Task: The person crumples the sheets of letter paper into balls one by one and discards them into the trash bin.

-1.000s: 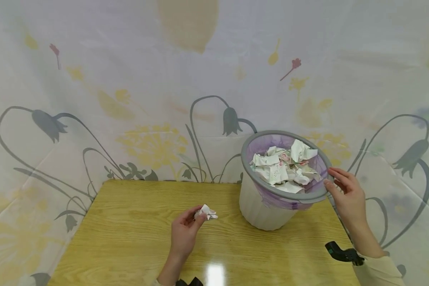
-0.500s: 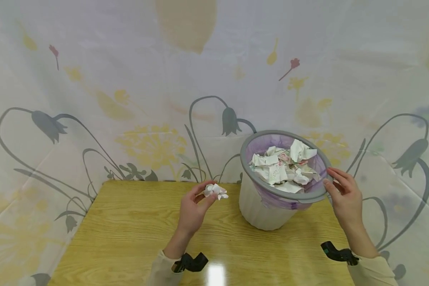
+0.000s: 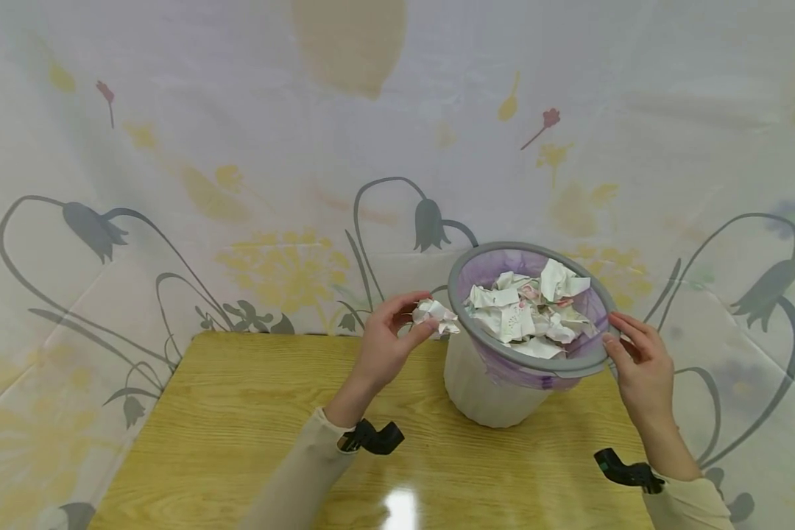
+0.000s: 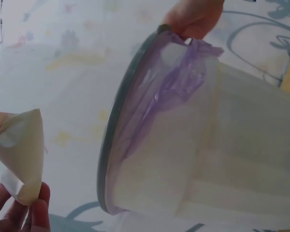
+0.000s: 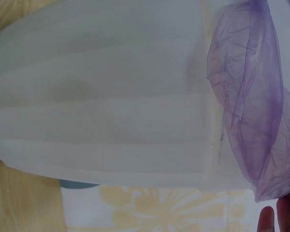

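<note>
A white trash can (image 3: 493, 383) with a grey rim (image 3: 460, 313) stands on the right part of the table, lined with a purple plastic bag (image 3: 506, 261). Crumpled paper scraps (image 3: 526, 313) fill much of it. My left hand (image 3: 387, 342) pinches a crumpled piece of white paper (image 3: 435, 316) just left of the rim; in the left wrist view the paper (image 4: 21, 154) sits between thumb and fingers, apart from the can. On the can's right side my right hand (image 3: 642, 368) grips the rim. Only its fingertips (image 5: 266, 220) show in the right wrist view, beside the bag.
The wooden table (image 3: 238, 427) runs under the can, its back edge against a floral-printed curtain (image 3: 238, 147). Black wrist mounts (image 3: 374, 436) sit on both forearms. A bright light reflection lies near the table's front.
My left hand has moved up and to the right with the paper, from over the table to beside the can's rim. The right hand and the can have stayed in place.
</note>
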Demonstrator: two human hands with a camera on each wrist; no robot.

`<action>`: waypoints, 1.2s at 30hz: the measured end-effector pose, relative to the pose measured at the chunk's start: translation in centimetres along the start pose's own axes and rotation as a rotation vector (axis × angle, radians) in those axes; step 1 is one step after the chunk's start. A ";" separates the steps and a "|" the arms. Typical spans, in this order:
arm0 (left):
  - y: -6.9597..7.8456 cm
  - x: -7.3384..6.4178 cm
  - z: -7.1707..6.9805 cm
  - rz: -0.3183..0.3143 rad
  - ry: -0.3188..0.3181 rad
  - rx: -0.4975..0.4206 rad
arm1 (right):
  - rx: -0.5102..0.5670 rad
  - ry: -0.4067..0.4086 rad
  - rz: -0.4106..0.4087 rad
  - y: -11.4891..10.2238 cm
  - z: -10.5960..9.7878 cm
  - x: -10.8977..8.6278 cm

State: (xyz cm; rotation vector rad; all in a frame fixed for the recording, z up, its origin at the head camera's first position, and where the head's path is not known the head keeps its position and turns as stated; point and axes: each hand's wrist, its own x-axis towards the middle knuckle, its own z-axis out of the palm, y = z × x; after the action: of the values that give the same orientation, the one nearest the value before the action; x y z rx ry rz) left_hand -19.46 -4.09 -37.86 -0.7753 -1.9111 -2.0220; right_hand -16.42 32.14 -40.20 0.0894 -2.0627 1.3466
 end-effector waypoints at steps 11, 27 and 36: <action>1.0 4.2 3.3 0.018 -0.037 -0.105 | -0.019 0.022 -0.030 0.0 0.0 -0.1; 1.1 9.9 8.3 -0.206 -0.135 0.061 | -0.013 0.032 -0.017 0.4 0.3 -0.4; 0.3 11.9 9.9 -0.347 -0.154 0.158 | 0.003 0.034 -0.012 0.5 0.4 -0.3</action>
State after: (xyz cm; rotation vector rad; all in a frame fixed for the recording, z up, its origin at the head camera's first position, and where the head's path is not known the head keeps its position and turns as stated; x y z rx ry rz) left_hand -27.17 7.66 -31.28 -0.6084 -2.4030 -2.0114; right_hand -16.59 32.00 -40.87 0.0801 -2.0286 1.3351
